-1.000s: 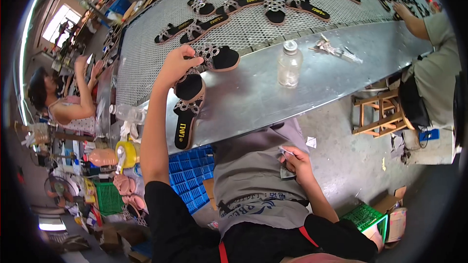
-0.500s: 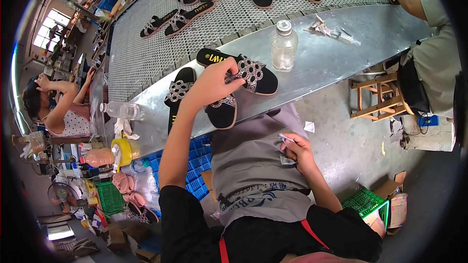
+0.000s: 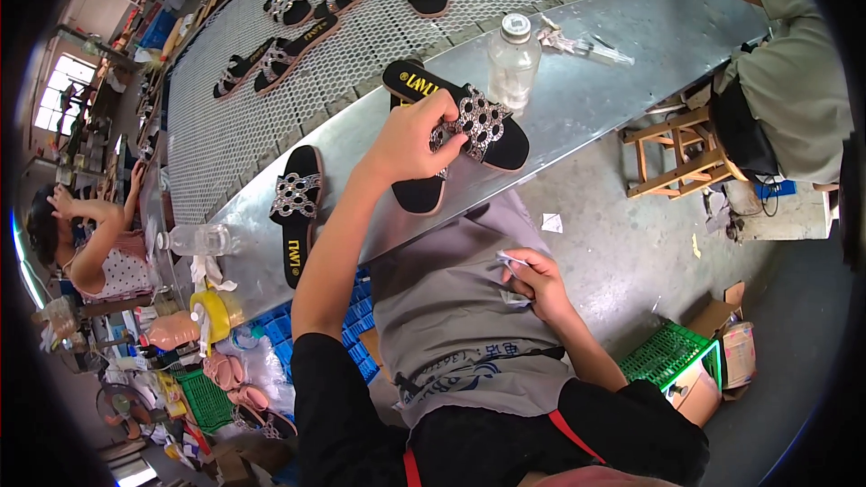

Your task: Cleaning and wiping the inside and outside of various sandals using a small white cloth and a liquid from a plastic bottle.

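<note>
My left hand is closed at the glittery cut-out straps of two black slide sandals on the metal table. The upper sandal lies slantwise, toe to the right. Partly beneath my hand, the lower sandal points its toe toward me. I cannot tell whether my fingers grip one strap or both. A matching sandal lies apart to the left of my forearm. Over my apron, my right hand pinches a small crumpled white cloth or paper.
A clear bottle stands just beyond the upper sandal. Crumpled scraps and a syringe-like tube lie farther right. More sandals rest on the mesh conveyor. Another bottle lies at left. Co-workers sit at left and right, one by a wooden stool.
My left hand and the two sandals have shifted right, nearer the standing bottle and away from the left sandal. The whole view has also moved slightly. My right hand keeps its pinch.
</note>
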